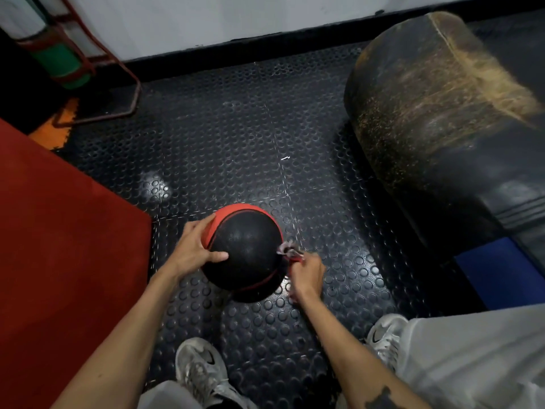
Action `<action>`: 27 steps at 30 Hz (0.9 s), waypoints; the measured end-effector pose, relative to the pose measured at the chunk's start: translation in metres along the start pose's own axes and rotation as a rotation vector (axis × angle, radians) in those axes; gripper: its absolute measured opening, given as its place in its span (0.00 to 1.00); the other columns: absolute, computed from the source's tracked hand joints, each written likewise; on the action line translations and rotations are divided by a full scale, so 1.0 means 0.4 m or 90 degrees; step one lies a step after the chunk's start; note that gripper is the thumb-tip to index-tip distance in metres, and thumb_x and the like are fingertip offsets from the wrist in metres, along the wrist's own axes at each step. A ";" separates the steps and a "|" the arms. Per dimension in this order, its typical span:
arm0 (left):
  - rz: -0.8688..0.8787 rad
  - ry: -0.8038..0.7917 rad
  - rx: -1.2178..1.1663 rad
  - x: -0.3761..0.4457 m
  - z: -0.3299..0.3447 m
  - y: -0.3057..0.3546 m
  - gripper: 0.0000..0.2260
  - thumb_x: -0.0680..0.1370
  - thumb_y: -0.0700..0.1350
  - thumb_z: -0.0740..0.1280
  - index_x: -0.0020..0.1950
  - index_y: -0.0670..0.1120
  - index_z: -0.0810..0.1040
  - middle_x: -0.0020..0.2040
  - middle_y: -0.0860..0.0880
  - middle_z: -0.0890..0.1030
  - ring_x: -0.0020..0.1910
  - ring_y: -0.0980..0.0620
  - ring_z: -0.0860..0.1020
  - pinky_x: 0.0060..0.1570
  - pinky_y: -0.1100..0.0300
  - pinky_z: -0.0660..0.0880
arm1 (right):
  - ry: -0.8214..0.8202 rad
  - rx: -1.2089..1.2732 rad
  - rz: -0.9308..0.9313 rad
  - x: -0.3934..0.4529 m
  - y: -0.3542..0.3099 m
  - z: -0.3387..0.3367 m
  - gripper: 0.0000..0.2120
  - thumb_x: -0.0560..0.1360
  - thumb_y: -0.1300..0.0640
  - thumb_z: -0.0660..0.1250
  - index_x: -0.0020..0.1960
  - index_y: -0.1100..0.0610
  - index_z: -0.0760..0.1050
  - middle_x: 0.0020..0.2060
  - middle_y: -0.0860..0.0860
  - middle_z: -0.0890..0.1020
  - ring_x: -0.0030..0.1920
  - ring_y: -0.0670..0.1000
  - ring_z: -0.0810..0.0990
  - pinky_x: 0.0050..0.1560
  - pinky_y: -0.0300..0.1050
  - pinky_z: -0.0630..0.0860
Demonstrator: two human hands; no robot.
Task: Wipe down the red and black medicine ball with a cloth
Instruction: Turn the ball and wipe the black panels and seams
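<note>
Item: medicine ball on studded floor, my left hand splayed steadying it, right hand clenching cloth at its side; risk I note: ball rolling away.

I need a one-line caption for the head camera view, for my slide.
Left hand steadies the medicine ball on the studded floor mat while the right hand wipes its side with a cloth.

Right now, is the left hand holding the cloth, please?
No, the left hand rests on the ball, while the right hand grips the cloth.
</note>
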State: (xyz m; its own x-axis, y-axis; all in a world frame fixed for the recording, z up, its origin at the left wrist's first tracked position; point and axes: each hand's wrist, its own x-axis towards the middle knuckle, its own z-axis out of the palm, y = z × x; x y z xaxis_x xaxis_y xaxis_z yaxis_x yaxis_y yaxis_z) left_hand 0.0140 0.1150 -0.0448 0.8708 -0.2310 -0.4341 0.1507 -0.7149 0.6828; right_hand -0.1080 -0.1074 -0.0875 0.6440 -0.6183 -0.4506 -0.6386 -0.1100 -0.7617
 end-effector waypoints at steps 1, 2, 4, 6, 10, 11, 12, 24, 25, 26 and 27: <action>0.023 0.029 -0.003 0.003 0.004 -0.005 0.45 0.64 0.44 0.80 0.77 0.55 0.64 0.72 0.47 0.63 0.74 0.46 0.63 0.74 0.54 0.58 | 0.018 0.018 0.068 0.015 0.010 -0.012 0.12 0.75 0.68 0.61 0.40 0.57 0.80 0.39 0.56 0.81 0.40 0.55 0.80 0.40 0.50 0.78; 0.039 0.048 -0.006 0.007 0.009 -0.004 0.39 0.70 0.41 0.77 0.77 0.55 0.64 0.74 0.48 0.64 0.75 0.48 0.63 0.75 0.54 0.57 | 0.029 0.058 0.100 0.029 0.015 -0.023 0.12 0.76 0.66 0.62 0.37 0.56 0.78 0.35 0.56 0.82 0.38 0.56 0.79 0.38 0.52 0.76; 0.021 0.051 -0.047 0.023 0.017 0.009 0.33 0.76 0.41 0.70 0.78 0.57 0.62 0.80 0.50 0.58 0.78 0.51 0.56 0.77 0.53 0.50 | 0.022 0.137 0.103 0.057 0.000 -0.037 0.11 0.76 0.63 0.64 0.36 0.55 0.78 0.33 0.59 0.83 0.33 0.56 0.79 0.35 0.58 0.77; -0.024 0.028 -0.090 0.049 0.021 0.036 0.31 0.78 0.51 0.67 0.79 0.59 0.58 0.81 0.51 0.51 0.79 0.53 0.50 0.77 0.51 0.46 | 0.000 0.213 0.086 0.078 -0.035 -0.040 0.08 0.75 0.57 0.68 0.37 0.55 0.79 0.35 0.60 0.84 0.31 0.59 0.81 0.35 0.58 0.78; -0.048 0.011 0.055 0.102 0.029 0.091 0.45 0.69 0.71 0.68 0.80 0.61 0.51 0.81 0.52 0.48 0.79 0.44 0.48 0.75 0.42 0.50 | -0.003 0.229 0.058 0.126 -0.115 -0.018 0.07 0.75 0.53 0.68 0.40 0.53 0.80 0.39 0.53 0.85 0.43 0.57 0.84 0.49 0.55 0.80; -0.048 0.030 0.077 0.115 0.031 0.099 0.46 0.68 0.72 0.69 0.79 0.61 0.52 0.80 0.51 0.51 0.78 0.42 0.50 0.75 0.41 0.52 | -0.006 0.228 0.061 0.135 -0.124 -0.010 0.07 0.76 0.55 0.67 0.41 0.54 0.80 0.39 0.52 0.85 0.44 0.55 0.84 0.50 0.54 0.81; -0.050 0.045 0.087 0.128 0.030 0.105 0.46 0.66 0.73 0.69 0.79 0.61 0.53 0.79 0.51 0.53 0.77 0.40 0.52 0.74 0.40 0.54 | -0.010 0.232 0.063 0.146 -0.130 0.000 0.07 0.76 0.55 0.66 0.42 0.54 0.80 0.39 0.51 0.85 0.44 0.54 0.84 0.51 0.55 0.81; -0.165 0.090 0.093 0.152 0.011 0.114 0.45 0.65 0.77 0.64 0.76 0.60 0.56 0.75 0.45 0.58 0.74 0.35 0.57 0.70 0.38 0.60 | 0.004 -0.165 -0.492 0.041 -0.092 0.151 0.28 0.67 0.70 0.66 0.65 0.55 0.78 0.51 0.51 0.76 0.49 0.52 0.74 0.48 0.48 0.76; -0.176 0.092 0.089 0.148 0.011 0.112 0.45 0.65 0.77 0.64 0.76 0.59 0.56 0.75 0.45 0.58 0.74 0.35 0.57 0.70 0.38 0.60 | 0.000 -0.185 -0.527 0.012 -0.055 0.149 0.28 0.65 0.70 0.65 0.64 0.54 0.79 0.49 0.50 0.77 0.46 0.52 0.75 0.43 0.49 0.77; -0.185 0.094 0.080 0.144 0.011 0.111 0.45 0.65 0.77 0.64 0.76 0.59 0.56 0.75 0.45 0.58 0.74 0.35 0.57 0.70 0.38 0.60 | -0.010 -0.186 -0.535 -0.015 -0.028 0.137 0.27 0.65 0.68 0.63 0.61 0.53 0.80 0.47 0.50 0.77 0.43 0.52 0.76 0.40 0.48 0.77; -0.194 0.098 0.069 0.141 0.010 0.111 0.46 0.65 0.78 0.64 0.76 0.58 0.56 0.75 0.45 0.57 0.74 0.34 0.56 0.70 0.37 0.60 | -0.007 -0.161 -0.508 -0.021 -0.016 0.127 0.26 0.65 0.66 0.60 0.59 0.52 0.81 0.45 0.49 0.77 0.41 0.52 0.77 0.38 0.48 0.77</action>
State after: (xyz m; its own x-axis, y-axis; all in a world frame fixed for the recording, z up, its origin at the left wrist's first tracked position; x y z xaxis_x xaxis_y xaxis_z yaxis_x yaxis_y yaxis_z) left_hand 0.0678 0.0675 -0.0414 0.8550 0.1004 -0.5088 0.3713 -0.8035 0.4654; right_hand -0.0878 -0.0619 -0.1025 0.9460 -0.2735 0.1740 -0.0641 -0.6841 -0.7266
